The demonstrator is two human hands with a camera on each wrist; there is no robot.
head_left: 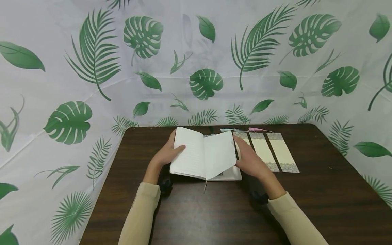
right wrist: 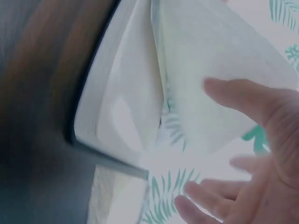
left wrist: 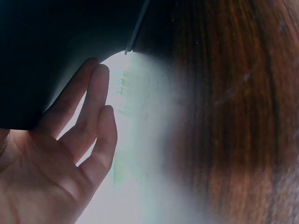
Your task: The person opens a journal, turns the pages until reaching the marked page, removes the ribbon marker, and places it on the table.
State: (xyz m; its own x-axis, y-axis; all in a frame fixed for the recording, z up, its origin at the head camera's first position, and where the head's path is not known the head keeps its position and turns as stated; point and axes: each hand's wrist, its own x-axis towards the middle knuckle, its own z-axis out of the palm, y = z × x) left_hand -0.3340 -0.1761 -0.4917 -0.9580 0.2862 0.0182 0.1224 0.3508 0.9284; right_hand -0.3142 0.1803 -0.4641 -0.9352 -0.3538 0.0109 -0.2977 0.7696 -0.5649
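Observation:
An open notebook with a dark cover and white pages is raised over the table, tilted toward me. My left hand grips its left half, thumb on the page and fingers behind the cover; the left wrist view shows those fingers nearly straight. At the right side, a loose page stands lifted off the rest. My right hand is at that page's outer edge. In the right wrist view the thumb lies against the page's underside, the other fingers spread below it.
Three cream bookmarks with patterned ends lie right of the notebook, the outermost bookmark farthest right. Pink tassels and pale blue tassels lie along the back of the dark wooden table. A leaf-print curtain hangs behind.

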